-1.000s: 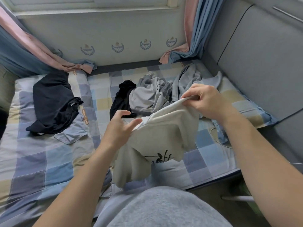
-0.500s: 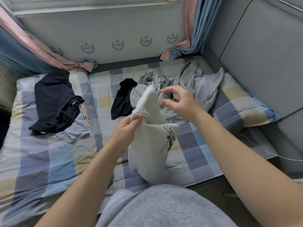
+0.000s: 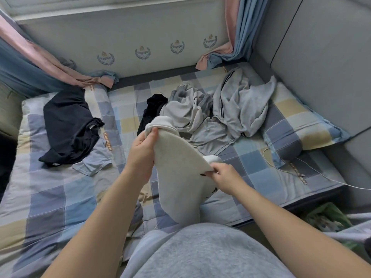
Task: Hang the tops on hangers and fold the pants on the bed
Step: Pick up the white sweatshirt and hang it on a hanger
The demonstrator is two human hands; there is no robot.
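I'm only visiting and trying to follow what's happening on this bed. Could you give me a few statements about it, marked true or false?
1. The left hand and the right hand both hold the white garment. True.
2. The navy garment lies on the pillow at the right. False: it lies on the left side of the bed.
3. A white cable trails over the bed's right side. True.
4. The white garment is on a hanger. False: no hanger is in view.

Cream top [image 3: 180, 167] stretched above bed [image 3: 60, 197] w/ grey clothes [image 3: 241, 105] crumpled behind
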